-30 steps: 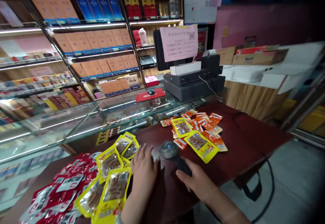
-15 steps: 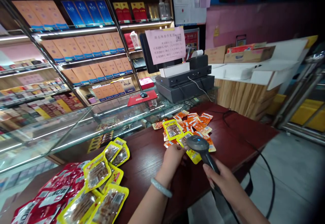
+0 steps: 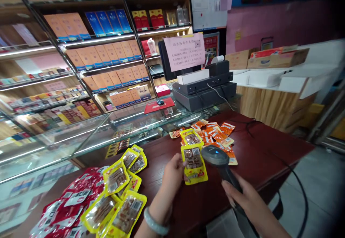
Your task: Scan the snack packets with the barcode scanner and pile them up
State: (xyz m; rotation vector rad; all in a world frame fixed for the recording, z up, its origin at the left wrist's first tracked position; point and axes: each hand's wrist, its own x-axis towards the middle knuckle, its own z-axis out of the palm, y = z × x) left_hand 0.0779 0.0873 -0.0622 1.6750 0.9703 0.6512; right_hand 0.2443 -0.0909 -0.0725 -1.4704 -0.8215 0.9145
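Note:
My left hand (image 3: 173, 171), a pale bangle on its wrist, pinches the left edge of a yellow-bordered snack packet (image 3: 193, 159) with a clear window. My right hand (image 3: 241, 193) is wrapped round the handle of a black barcode scanner (image 3: 217, 156), which shows a blue light on top. The scanner head is just right of the packet, apart from it or barely overlapping. Behind them lie another yellow packet (image 3: 192, 137) and a heap of orange sachets (image 3: 215, 132). To the left are several more yellow packets (image 3: 115, 177), overlapping red bags (image 3: 72, 198).
All this is on a dark red tabletop (image 3: 269, 151) against a glass display counter (image 3: 118, 123). Beyond stand a cash register (image 3: 205, 90) and a mouse (image 3: 160, 102) on a red mat. The scanner's black cable (image 3: 299, 180) hangs at the right.
My left hand has moved left in the picture, drawing the packet out from under the scanner so more of it shows. The view has turned slightly left.

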